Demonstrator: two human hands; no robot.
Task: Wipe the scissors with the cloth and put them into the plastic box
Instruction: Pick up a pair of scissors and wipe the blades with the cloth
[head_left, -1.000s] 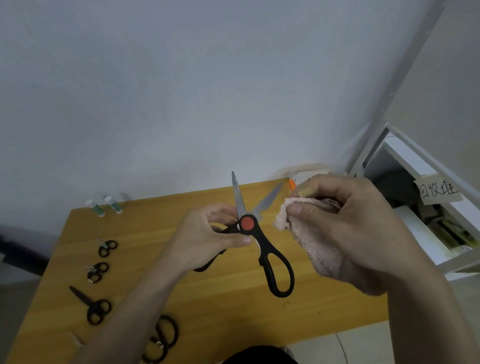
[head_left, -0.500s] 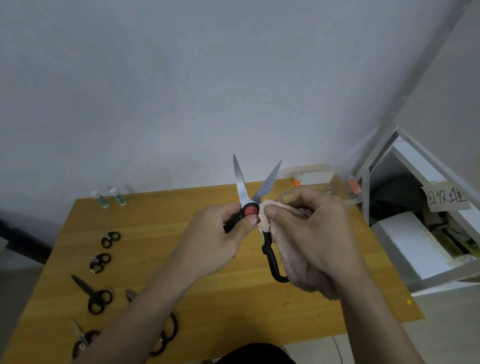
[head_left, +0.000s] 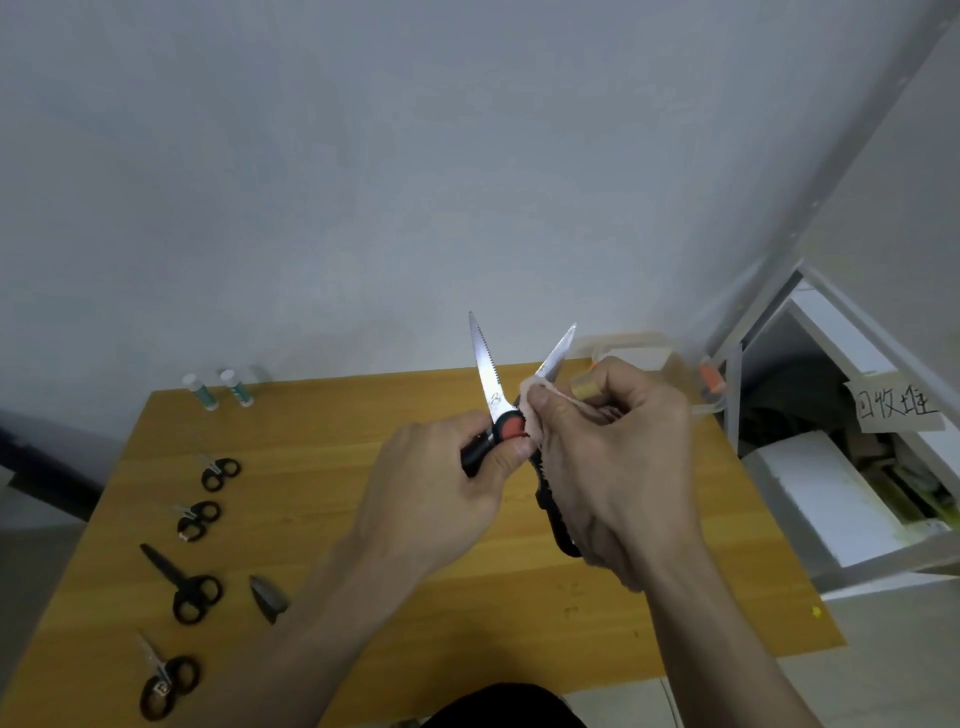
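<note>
Four small scissors (head_left: 191, 591) lying left, hands (head_left: 441, 488) holding open scissors (head_left: 487, 376)

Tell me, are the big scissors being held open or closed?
Open: the scissors' two blades spread in a V above the red pivot, cloth pressed against the right one.

Only one cam, worn on my head, wide-angle. It looks fwd and down over my wooden table (head_left: 322, 525) toward the grey wall (head_left: 415, 182). My two hands (head_left: 441, 499) are near the lens, centre of frame. A shelf (head_left: 831, 415) shows at right edge.
</note>
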